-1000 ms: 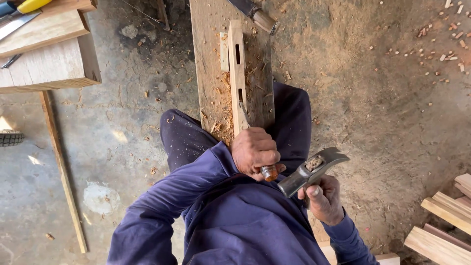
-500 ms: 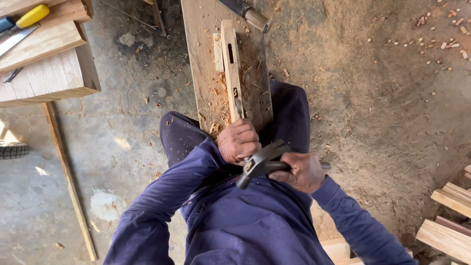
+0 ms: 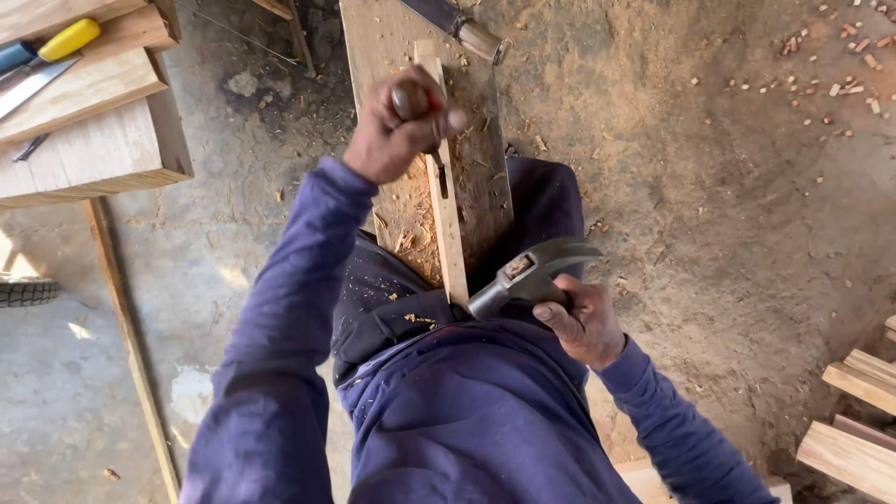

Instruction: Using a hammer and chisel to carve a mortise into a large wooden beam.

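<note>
I sit astride a wide wooden plank [image 3: 481,177] with a narrow wooden strip [image 3: 452,245] lying along it. A dark slot is cut in the strip just under my left hand [image 3: 397,126]. That hand is closed around a chisel [image 3: 417,98] with a round wooden handle, its blade pointing down at the slot. My right hand [image 3: 583,325] grips a claw hammer [image 3: 530,271] close to my body, its head just right of the strip's near end. Shavings lie on the plank and on my dark blue clothes.
Another wooden-handled tool [image 3: 467,33] lies across the plank's far end. Stacked boards [image 3: 89,149] at upper left carry a yellow-handled tool [image 3: 67,41]. A thin slat [image 3: 131,345] lies on the concrete at left, wooden pieces [image 3: 854,434] at lower right, chips on the dirt.
My left hand has moved with the chisel from the strip's near end farther up to the slot. The hammer has come off the chisel and dropped back beside the strip.
</note>
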